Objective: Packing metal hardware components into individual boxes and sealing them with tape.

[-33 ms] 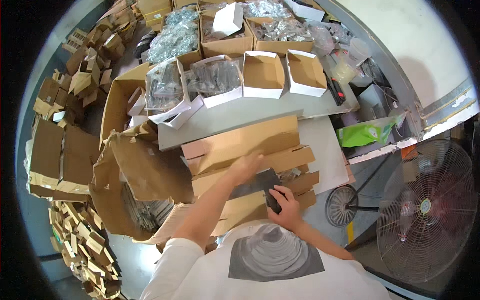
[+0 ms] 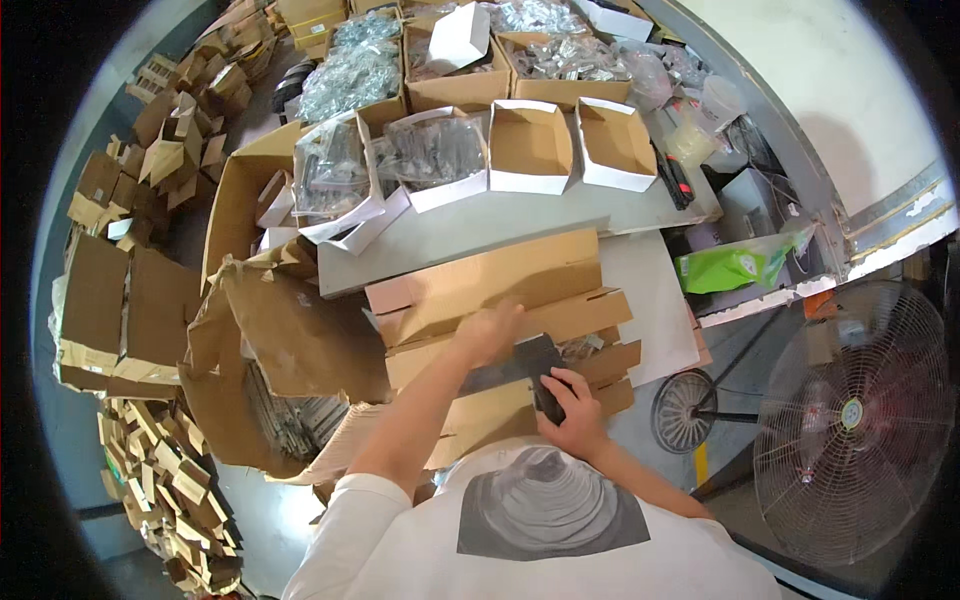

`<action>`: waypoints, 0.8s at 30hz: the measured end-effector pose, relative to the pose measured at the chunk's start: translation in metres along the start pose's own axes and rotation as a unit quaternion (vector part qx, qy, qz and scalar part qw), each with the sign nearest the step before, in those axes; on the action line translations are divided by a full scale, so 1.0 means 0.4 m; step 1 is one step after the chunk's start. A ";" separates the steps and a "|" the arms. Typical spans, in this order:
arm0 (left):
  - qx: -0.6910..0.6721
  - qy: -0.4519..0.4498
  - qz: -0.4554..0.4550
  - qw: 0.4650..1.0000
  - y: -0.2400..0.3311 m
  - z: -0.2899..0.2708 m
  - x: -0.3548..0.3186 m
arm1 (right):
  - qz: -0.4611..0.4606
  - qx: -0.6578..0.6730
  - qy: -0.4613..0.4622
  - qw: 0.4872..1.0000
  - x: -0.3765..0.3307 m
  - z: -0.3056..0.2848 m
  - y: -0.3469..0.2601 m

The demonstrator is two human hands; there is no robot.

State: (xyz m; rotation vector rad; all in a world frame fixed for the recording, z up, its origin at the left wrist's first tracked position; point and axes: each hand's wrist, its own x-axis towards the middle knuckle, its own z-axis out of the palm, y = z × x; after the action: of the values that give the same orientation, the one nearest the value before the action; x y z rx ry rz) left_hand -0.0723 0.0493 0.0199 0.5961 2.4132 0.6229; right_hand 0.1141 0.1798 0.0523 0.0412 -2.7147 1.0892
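Note:
A long open cardboard carton (image 2: 490, 270) lies before me with its flaps spread. My right hand (image 2: 572, 418) wraps its fingers round a black, block-shaped part (image 2: 540, 358) at the carton's opening. Over the left half of the carton is my left hand (image 2: 490, 335). Its fingers are smeared and partly hidden, so I cannot tell if they grip anything. Below it runs a dark flat surface inside the carton. Clear-bagged pieces (image 2: 582, 348) show in the carton to the right of the black part.
White-sided trays (image 2: 530, 185) line the table's (image 2: 440, 255) far side, two holding bagged dark parts. Behind them stand cartons of bagged hardware (image 2: 455, 92). A torn carton (image 2: 225, 400) with long metal pieces is at left. A large fan (image 2: 850, 415) stands at right, beside a green packet (image 2: 735, 268).
The whole view has shifted very slightly. Both hands and the black part keep their places at the carton.

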 end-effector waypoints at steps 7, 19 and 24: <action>0.181 0.179 0.155 0.955 -0.014 0.141 -0.231 | -0.008 0.011 0.015 1.000 0.029 -0.012 -0.011; 0.149 0.157 0.075 0.973 -0.006 0.187 -0.193 | 0.037 0.004 -0.048 0.998 0.013 -0.016 -0.036; 0.191 0.091 0.021 0.977 0.025 0.158 -0.197 | 0.043 -0.001 -0.049 0.998 0.012 -0.015 -0.042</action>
State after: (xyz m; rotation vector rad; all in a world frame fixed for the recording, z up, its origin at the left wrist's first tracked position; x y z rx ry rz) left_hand 0.0277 0.0335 0.0118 0.7750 2.7228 0.2343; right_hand 0.1123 0.1722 0.0689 -0.0242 -2.8301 1.1358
